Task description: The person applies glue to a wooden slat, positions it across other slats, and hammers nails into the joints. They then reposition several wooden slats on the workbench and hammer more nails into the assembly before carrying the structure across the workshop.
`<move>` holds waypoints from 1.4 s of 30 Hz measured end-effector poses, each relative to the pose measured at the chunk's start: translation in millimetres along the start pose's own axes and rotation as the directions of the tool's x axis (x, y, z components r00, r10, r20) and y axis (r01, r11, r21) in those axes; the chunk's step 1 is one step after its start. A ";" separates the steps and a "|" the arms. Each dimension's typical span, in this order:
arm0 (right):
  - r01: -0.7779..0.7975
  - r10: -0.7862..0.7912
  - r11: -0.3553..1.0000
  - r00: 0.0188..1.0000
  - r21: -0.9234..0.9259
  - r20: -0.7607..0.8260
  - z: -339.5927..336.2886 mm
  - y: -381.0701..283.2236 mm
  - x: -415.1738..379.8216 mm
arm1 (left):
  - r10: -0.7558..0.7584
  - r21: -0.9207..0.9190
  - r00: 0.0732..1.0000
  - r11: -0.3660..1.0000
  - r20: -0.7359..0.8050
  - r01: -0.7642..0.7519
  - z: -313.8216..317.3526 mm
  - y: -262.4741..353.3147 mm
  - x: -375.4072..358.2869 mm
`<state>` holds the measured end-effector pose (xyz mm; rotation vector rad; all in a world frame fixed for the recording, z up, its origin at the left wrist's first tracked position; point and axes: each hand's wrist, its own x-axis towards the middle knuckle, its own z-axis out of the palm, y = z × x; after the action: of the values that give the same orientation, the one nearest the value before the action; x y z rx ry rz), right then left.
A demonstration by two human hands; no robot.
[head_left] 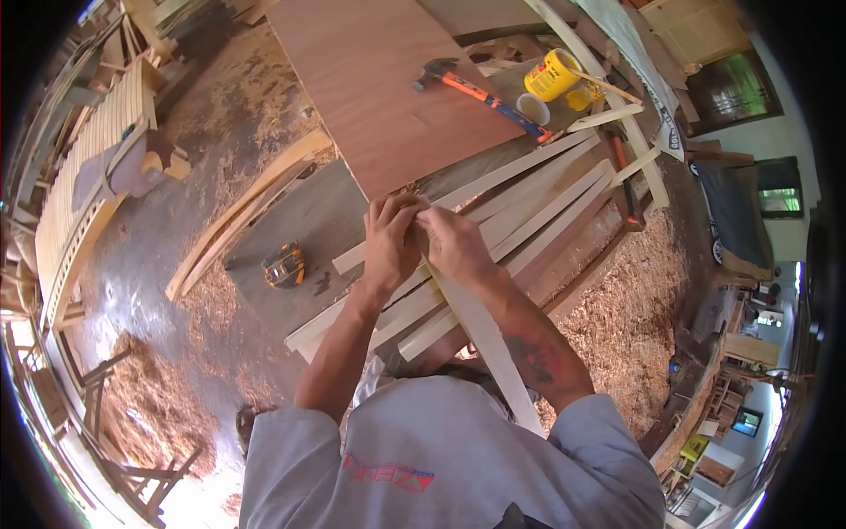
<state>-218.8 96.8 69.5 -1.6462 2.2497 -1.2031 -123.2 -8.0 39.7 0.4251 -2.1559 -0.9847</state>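
My left hand (392, 240) and my right hand (454, 240) meet near the lower corner of a brown sheet (397, 97). Both have bent, closed fingers around the upper end of a pale wood strip (485, 335), which slants down past my right forearm to my shirt. The fingers hide that end of the strip, and whatever else is between them is too small to make out. Several pale wood strips (555, 203) lie beneath and beside my hands. Left of my left hand, a black and orange tape measure (284, 265) rests on the dark board.
An orange-handled hammer (480, 93) lies on the brown sheet, near a yellow tub (552, 75) and a white cup (532, 109). Another orange-handled tool (627, 181) is at the right. Curved wood pieces (247, 212) lie at the left. Wood shavings (617, 309) cover the right side.
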 end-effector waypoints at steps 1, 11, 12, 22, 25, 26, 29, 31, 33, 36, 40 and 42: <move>0.001 -0.001 1.000 1.000 -0.006 -0.007 -0.5 1.2 -0.7 | 0.008 -0.004 1.000 1.000 0.000 -0.008 -0.4 3.9 -2.5; -0.033 0.026 0.998 0.992 0.055 0.124 -35.0 11.0 25.7 | -0.094 -0.039 0.992 0.995 -0.081 0.091 1.6 0.4 -6.9; -0.188 0.167 0.968 0.977 0.166 0.129 -43.6 24.1 37.6 | -0.108 -0.080 0.990 0.992 -0.087 0.101 2.8 -0.3 -7.4; -0.267 0.382 0.655 0.924 -0.707 0.004 -65.5 232.2 146.0 | -0.112 -0.143 0.989 0.985 -0.098 0.098 2.8 1.6 -8.0; -0.161 0.358 0.648 0.927 -0.745 0.112 -74.2 230.8 161.5 | -0.093 -0.143 0.991 0.987 -0.094 0.079 2.3 -0.3 -5.7; -0.095 0.345 0.676 0.917 -0.731 0.199 -81.3 229.3 162.0 | -0.086 -0.138 0.992 0.988 -0.089 0.073 2.4 0.3 -7.1; -0.170 0.491 0.704 0.819 -0.690 0.299 -105.3 171.5 174.1 | -0.088 -0.103 0.992 0.992 -0.089 0.079 1.6 1.6 -6.5; -0.260 0.488 0.767 0.830 -0.587 0.269 -118.8 150.9 148.8 | -0.097 -0.117 0.992 0.989 -0.080 0.087 0.5 3.4 -7.0; -0.287 0.379 0.879 0.905 -0.381 0.193 -126.4 127.9 111.5 | -0.108 -0.132 0.989 0.987 -0.102 0.094 2.3 0.6 -3.6; -0.617 0.606 0.787 0.775 0.006 0.180 -138.3 42.1 44.7 | -0.056 -0.122 0.993 0.992 -0.101 0.044 1.8 -3.4 -8.7; -0.588 0.527 0.637 0.804 0.499 0.275 -133.0 -23.9 -41.7 | -0.083 -0.125 0.993 0.989 -0.078 0.073 0.2 -1.9 -6.9; -0.700 0.586 0.593 0.714 0.398 0.384 -135.0 -65.0 -53.7 | -0.071 -0.121 0.996 0.991 -0.049 0.064 -0.1 -0.4 -7.4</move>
<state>-215.8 206.9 184.5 -0.6013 1.8600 -1.1862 -118.0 -4.2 35.9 0.4637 -2.0343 -1.1215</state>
